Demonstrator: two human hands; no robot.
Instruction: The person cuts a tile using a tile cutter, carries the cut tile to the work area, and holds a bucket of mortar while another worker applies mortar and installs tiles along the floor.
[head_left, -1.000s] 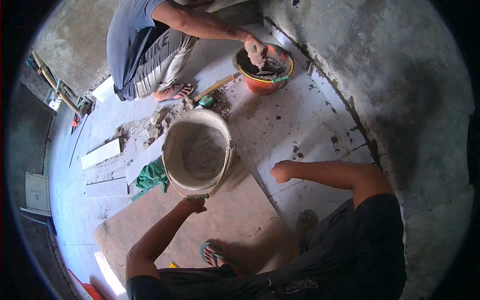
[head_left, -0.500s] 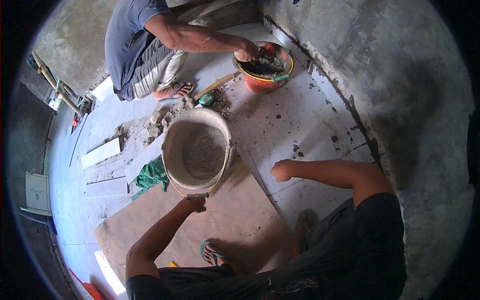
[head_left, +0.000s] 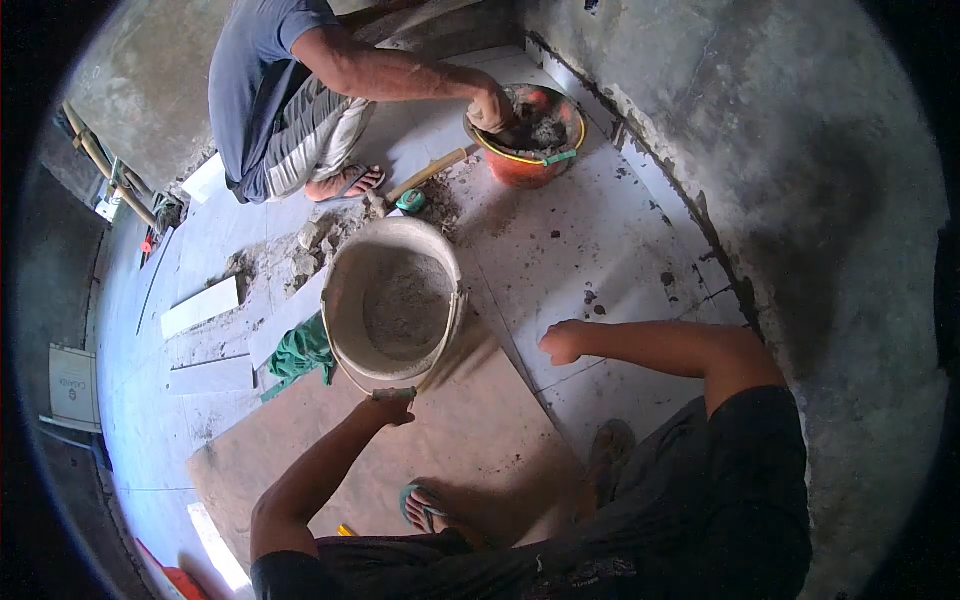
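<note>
My left hand (head_left: 392,408) is wrapped round the grip of the wire handle on a large pale bucket (head_left: 342,290). Grey, crumbly mortar mix (head_left: 408,300) lies inside the bucket, which stands by the edge of a brown board (head_left: 400,470). Out over the white floor tiles, my right hand (head_left: 563,342) is curled into a fist, with nothing visible in it. A crumpled green cloth (head_left: 302,352) lies left of the bucket. Just beyond the rim are a green tape measure (head_left: 411,200) and a hammer (head_left: 425,176) with a wooden handle.
A crouching co-worker (head_left: 270,100) reaches a hand into an orange bucket (head_left: 525,170) of dark mortar. Loose tile strips (head_left: 200,307) and rubble (head_left: 310,240) lie to the left. A concrete wall (head_left: 850,250) rises on the right.
The co-worker's hand has shifted slightly within the orange bucket. Both my hands and the pale bucket stay practically where they were.
</note>
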